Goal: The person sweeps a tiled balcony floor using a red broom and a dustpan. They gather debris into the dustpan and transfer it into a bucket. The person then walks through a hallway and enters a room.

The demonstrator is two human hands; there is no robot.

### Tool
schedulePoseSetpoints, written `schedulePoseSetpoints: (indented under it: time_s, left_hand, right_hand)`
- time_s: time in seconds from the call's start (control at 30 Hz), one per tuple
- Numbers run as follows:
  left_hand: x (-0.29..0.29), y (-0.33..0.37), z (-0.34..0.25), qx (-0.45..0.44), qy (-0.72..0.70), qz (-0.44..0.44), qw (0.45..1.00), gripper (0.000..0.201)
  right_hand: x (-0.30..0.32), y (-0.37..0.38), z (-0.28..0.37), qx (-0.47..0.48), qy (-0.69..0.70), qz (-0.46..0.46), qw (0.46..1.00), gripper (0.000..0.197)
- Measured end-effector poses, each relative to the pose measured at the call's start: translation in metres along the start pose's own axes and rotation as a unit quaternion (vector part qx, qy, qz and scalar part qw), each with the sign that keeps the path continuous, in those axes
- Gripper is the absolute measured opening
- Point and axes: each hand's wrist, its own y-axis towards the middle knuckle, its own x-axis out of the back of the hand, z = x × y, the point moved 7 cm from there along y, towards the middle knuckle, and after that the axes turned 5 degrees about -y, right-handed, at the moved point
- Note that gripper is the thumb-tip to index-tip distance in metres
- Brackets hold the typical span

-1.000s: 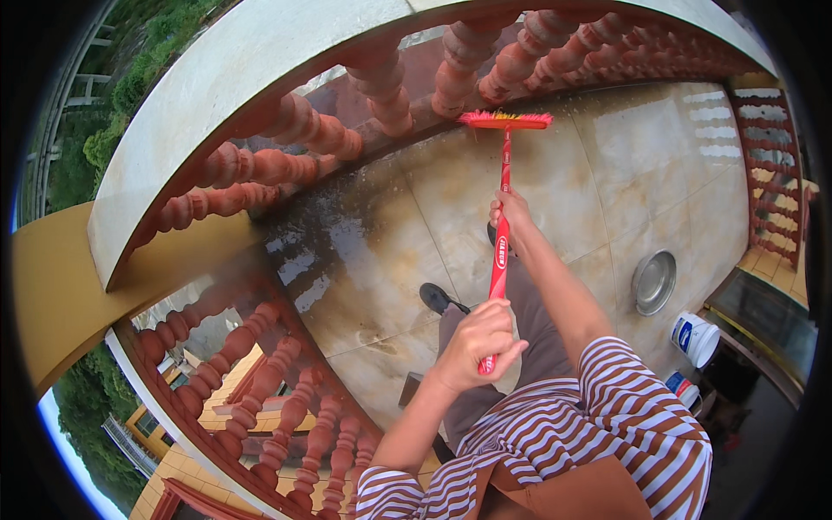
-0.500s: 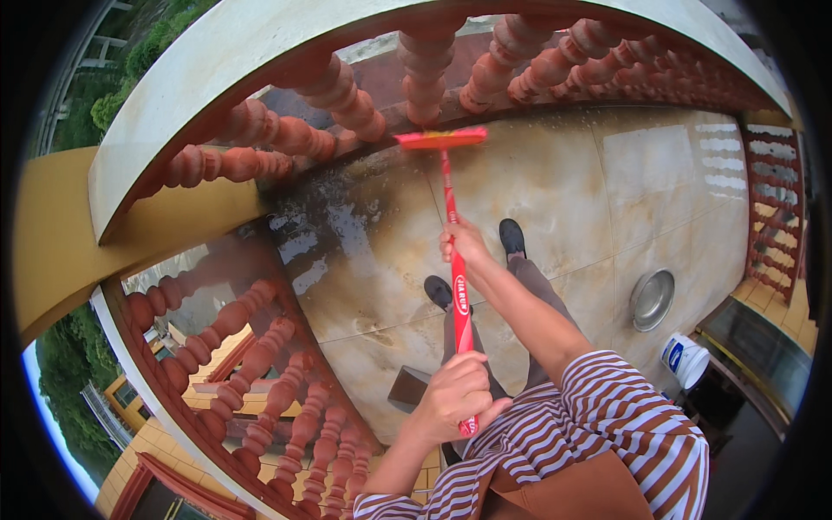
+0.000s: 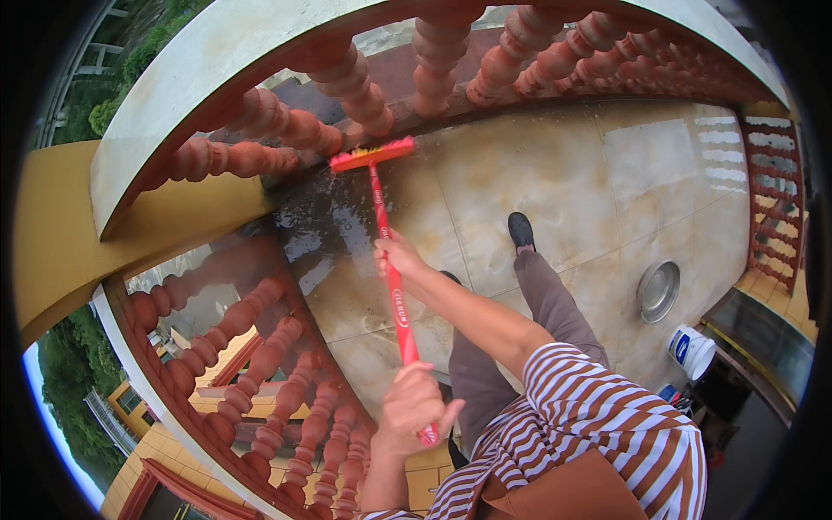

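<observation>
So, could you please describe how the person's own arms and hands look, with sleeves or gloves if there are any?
The left hand and right hand are both bare, without gloves. The right sleeve is loose, striped brown and white, and ends near the elbow. Both forearms are uncovered; no watch or bracelet shows.

We hold a long red brush (image 3: 399, 308) with our left hand (image 3: 409, 406) and right hand (image 3: 399, 254), its wide head (image 3: 373, 157) close by some red posts (image 3: 362, 97)
</observation>
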Motion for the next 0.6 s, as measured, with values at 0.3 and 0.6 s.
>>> schedulePoseSetpoints:
  time_s: [0.3, 0.6]
  left_hand:
    - [-0.084, 0.041, 0.045, -0.048, -0.147, -0.025, 0.988, 0.03]
    - [-0.165, 0.072, -0.042, 0.059, 0.129, 0.023, 0.99, 0.034]
  right_hand:
    - [0.218, -0.018, 0.117, 0.058, 0.102, -0.175, 0.978, 0.006]
    - [0.079, -0.029, 0.066, -0.077, -0.16, 0.07, 0.982, 0.012]
